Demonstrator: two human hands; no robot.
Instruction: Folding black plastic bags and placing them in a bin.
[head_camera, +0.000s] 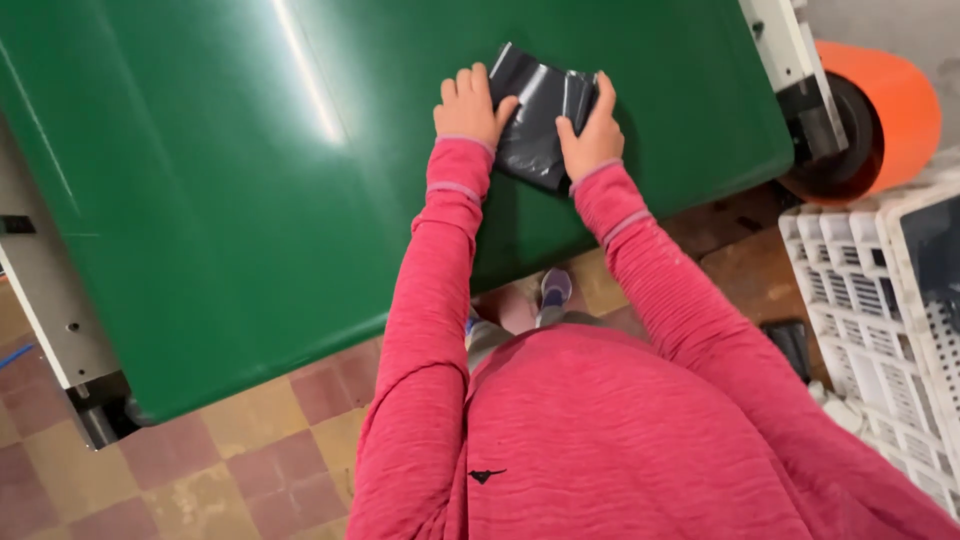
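A folded black plastic bag (540, 115) lies on a glossy green conveyor belt (250, 180). My left hand (468, 108) rests on the bag's left edge, thumb over the plastic, fingers flat on the belt. My right hand (592, 130) presses down on the bag's right side, fingers curled over its top corner. Both arms are in pink sleeves.
An orange roller (885, 110) sits at the belt's right end by a white frame rail (790, 50). White plastic crates (880, 300) stand at the right. A grey machine frame (50, 300) borders the belt's left side. The floor (250, 450) is checkered tile.
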